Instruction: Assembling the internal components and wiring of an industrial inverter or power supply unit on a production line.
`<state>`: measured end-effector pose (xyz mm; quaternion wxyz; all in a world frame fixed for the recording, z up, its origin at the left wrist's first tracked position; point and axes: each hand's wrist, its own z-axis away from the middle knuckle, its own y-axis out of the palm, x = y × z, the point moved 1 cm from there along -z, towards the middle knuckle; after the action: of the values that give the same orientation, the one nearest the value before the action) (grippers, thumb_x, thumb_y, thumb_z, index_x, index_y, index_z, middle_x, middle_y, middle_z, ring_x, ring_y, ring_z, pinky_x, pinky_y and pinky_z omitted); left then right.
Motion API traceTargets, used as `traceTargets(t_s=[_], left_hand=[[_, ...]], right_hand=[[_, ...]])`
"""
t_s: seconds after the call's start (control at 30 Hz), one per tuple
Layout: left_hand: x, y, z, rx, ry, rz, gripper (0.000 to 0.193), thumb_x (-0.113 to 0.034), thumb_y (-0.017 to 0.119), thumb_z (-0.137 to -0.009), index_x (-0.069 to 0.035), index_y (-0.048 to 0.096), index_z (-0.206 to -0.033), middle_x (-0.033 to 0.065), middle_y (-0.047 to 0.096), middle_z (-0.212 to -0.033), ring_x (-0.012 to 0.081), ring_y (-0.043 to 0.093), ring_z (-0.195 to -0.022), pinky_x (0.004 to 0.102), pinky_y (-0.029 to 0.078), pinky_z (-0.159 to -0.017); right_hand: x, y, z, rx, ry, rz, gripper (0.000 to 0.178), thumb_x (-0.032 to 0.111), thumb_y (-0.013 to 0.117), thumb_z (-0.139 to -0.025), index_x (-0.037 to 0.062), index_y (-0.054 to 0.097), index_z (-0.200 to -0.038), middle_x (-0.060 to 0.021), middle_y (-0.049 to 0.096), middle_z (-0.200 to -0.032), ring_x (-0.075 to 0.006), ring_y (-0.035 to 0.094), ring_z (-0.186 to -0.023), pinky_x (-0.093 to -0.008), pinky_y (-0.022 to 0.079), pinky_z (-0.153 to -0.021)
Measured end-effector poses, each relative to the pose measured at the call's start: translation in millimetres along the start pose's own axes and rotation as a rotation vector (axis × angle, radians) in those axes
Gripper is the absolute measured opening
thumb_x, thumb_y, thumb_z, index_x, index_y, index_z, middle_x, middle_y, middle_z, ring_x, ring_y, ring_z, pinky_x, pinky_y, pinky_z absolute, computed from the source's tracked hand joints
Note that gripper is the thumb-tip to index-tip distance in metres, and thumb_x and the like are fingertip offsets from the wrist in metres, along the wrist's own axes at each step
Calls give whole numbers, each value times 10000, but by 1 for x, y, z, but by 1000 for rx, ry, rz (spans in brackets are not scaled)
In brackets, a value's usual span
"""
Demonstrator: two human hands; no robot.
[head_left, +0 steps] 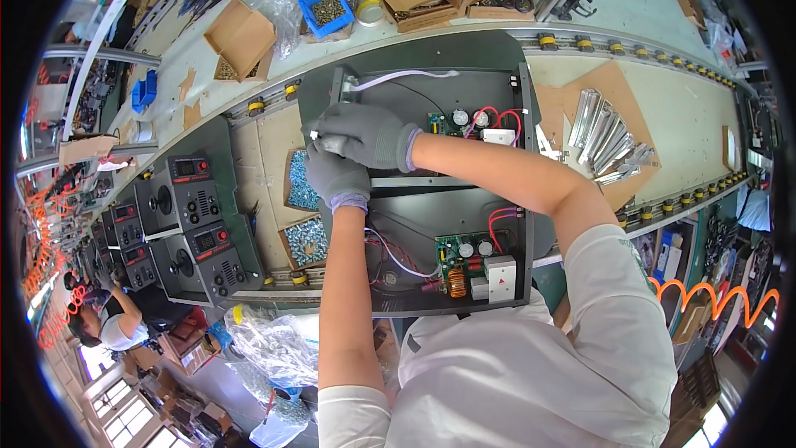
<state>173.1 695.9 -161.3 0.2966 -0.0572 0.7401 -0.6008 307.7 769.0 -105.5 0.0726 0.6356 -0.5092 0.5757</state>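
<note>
Both gloved hands meet at frame centre: right hand point(365, 134) pinches a small white connector point(319, 138), left hand point(334, 176) closed just below (contents hidden). 2 circuit boards point(464, 259) already sit in the dark metal case point(414, 199); wiring unfinished.

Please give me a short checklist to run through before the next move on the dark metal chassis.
1. Both hands at the work spot: ok; left hand and right hand meet at the chassis left edge.
2. Gloves on: ok, both grey.
3. Small white part held: ok, right fingers pinch it.
4. Part seated: cannot tell, hands hide it.
5. Screws in reach: ok; tray of screws lies beside the chassis.
6. Circuit board wiring clear of the hands: ok.
</note>
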Motion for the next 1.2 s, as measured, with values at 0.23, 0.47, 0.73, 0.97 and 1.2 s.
traceTargets(t_s=[0.23, 0.47, 0.73, 0.97, 1.2], left_hand=[[-10, -13, 4, 21, 129, 31, 760, -293, 823, -694, -78, 547, -1368, 189, 627, -1193, 391, 594, -1121, 472, 509, -954], [-20, -30, 7, -4, 91, 80, 833, -409, 849, -679, -80, 538, -1378, 204, 625, -1181, 412, 587, -1118, 496, 496, -964], [-25, -30, 6, -8, 95, 84, 661, -354, 738, -808, -98, 539, -1384, 198, 629, -1170, 399, 591, -1096, 497, 495, -946], [-22, -28, 6, -16, 87, 23, 581, -326, 677, -856, -107, 547, -1379, 195, 640, -1147, 400, 595, -1089, 498, 491, -948], [-24, -28, 6, -20, 107, 32, 571, -303, 673, -857, -93, 547, -1373, 190, 637, -1093, 393, 598, -1033, 498, 491, -918]], right_hand=[[-2, -18, 5, 62, 194, -471, 317, 201, 626, -963, 83, 670, -1253, -116, 694, -1105, -249, 642, -995, -377, 496, -950], [-50, -45, 0, 106, 668, 339, 289, 331, 621, -921, 108, 789, -994, -142, 754, -965, -311, 718, -928, -420, 555, -839], [-99, -17, -18, -70, 602, 545, 269, 380, 622, -908, 188, 782, -1004, -117, 737, -999, -341, 692, -930, -467, 539, -821], [-94, -10, -33, -40, 484, 568, 207, 341, 619, -892, 209, 766, -955, -103, 732, -956, -340, 690, -904, -481, 535, -789], [-101, -7, -31, -10, 489, 672, 209, 326, 602, -898, 220, 768, -968, -102, 734, -937, -342, 694, -885, -491, 537, -775]])
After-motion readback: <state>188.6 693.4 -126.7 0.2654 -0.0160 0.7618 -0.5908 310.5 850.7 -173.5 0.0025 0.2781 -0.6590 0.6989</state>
